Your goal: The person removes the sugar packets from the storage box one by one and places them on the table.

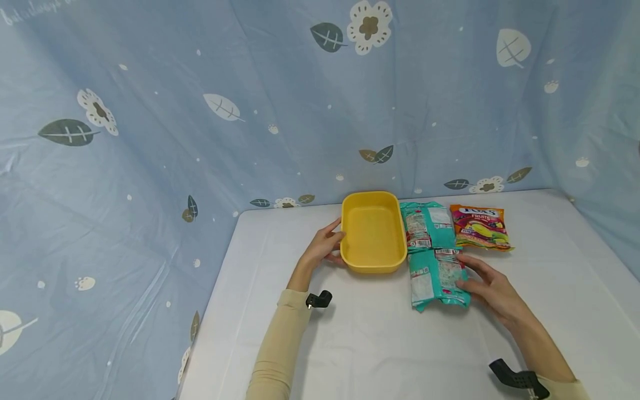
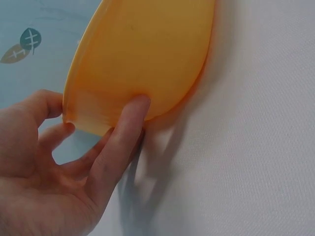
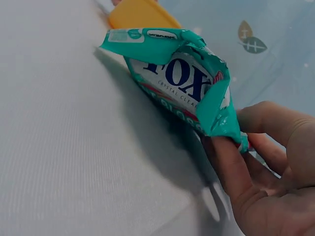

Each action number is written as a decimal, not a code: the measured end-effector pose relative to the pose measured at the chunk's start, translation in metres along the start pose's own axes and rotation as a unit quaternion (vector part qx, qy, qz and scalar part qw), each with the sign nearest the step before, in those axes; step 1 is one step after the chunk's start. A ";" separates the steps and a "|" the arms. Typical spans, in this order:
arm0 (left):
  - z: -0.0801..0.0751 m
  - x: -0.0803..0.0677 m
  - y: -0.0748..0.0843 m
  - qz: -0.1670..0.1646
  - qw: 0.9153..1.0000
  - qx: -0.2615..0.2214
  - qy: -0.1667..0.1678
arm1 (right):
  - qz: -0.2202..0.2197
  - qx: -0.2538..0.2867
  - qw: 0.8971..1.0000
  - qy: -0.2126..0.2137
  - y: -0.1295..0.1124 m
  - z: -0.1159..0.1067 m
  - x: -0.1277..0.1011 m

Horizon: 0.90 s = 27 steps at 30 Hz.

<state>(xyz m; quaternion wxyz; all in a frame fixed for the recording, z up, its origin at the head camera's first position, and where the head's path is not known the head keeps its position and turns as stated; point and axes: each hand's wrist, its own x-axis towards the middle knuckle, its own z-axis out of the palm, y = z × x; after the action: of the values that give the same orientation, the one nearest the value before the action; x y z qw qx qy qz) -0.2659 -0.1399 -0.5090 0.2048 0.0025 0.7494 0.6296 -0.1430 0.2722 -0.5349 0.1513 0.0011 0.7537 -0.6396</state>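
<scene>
A yellow plastic tray [image 1: 375,230] stands near the back of the table, nothing inside it. My left hand [image 1: 324,244] grips its left wall, fingers at the rim and thumb low on the outside, as the left wrist view [image 2: 64,167] shows. With thumb and fingers, my right hand [image 1: 487,286] pinches the right edge of a teal candy bag [image 1: 435,280]. In the right wrist view this bag [image 3: 179,78] shows FOX lettering, and a shadow falls beneath it. Behind it, touching or nearly so, a second teal candy bag [image 1: 430,225] lies beside the tray.
An orange and purple FOX'S Fruits candy bag [image 1: 481,226] lies right of the rear teal bag. The white-covered table [image 1: 370,339] meets a blue patterned curtain [image 1: 300,100] at its back and sides. Black wrist mounts [image 1: 319,300] sit on both forearms.
</scene>
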 end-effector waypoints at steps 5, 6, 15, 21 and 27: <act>0.000 0.001 0.000 0.000 1.000 0.001 -0.004 | -0.003 -0.078 0.997 0.010 0.004 -0.003 -0.001; 0.001 0.001 0.000 0.000 1.000 0.000 -0.005 | -0.003 -0.085 0.996 0.011 0.004 -0.003 -0.002; 0.002 0.000 0.001 0.003 1.000 0.003 -0.004 | -0.025 -0.145 0.989 0.017 0.003 -0.003 -0.003; 0.003 0.000 0.001 0.003 1.000 0.007 -0.001 | -0.040 -0.219 0.975 0.028 0.001 -0.002 -0.003; 0.003 0.000 0.000 -0.005 1.000 0.000 -0.001 | -0.058 -0.253 0.965 0.033 0.001 -0.002 -0.003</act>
<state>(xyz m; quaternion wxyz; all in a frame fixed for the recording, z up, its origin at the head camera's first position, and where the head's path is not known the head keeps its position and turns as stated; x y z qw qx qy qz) -0.2650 -0.1367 -0.5096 0.2088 -0.0011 0.7491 0.6287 -0.1406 0.2744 -0.5348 0.0847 -0.0598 0.8945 -0.4350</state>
